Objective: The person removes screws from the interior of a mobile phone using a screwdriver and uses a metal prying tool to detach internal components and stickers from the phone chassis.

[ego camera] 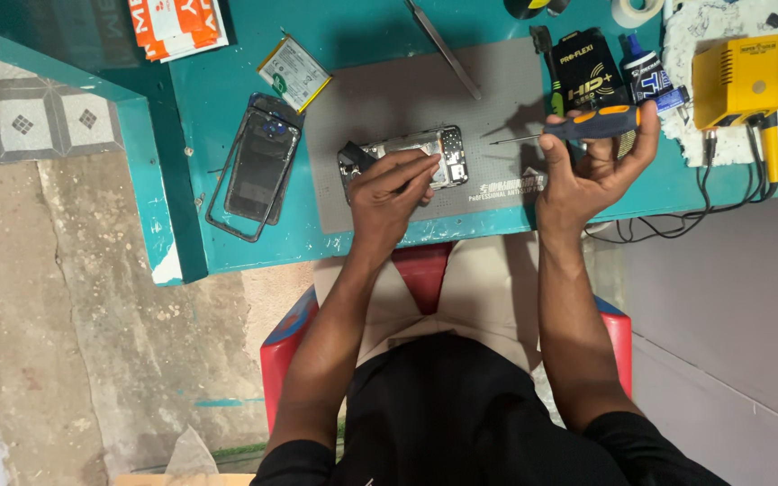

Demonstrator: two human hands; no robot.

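Two bare hands are seen over a grey work mat (380, 94) laid on a teal bench (218, 135). An opened phone (407, 153), its back removed and its inner parts exposed, lies on the mat near the middle of the view, lengthwise from nine to three o'clock. The left hand (387, 191) is set on the phone from six o'clock, the fingers drawn together with their tips pressed on the phone's upper face; whether anything small is pinched between them cannot be told. The right hand (592, 166) is raised at three o'clock of the phone, well apart from it, and is clamped on a screwdriver (578, 126) with a black and orange handle. The thin shaft of the screwdriver is pointed toward nine o'clock, its tip held just beside the phone's right end without touching it.

At nine o'clock of the phone, off the mat, a dark back cover (258, 162) is laid on a thin phone frame (227, 202). At eleven o'clock a flat battery (294, 70) is seen, and beyond it, at the bench's far edge, an orange and white box (177, 25). Metal tweezers (443, 45) are laid slantwise at twelve o'clock. At two o'clock a black packet (587, 67) and a small glue bottle (648, 76) are placed side by side, with a yellow device (738, 76) and its black cables (722, 193) further toward three o'clock. A red stool (425, 270) is glimpsed at six o'clock, beneath the person.
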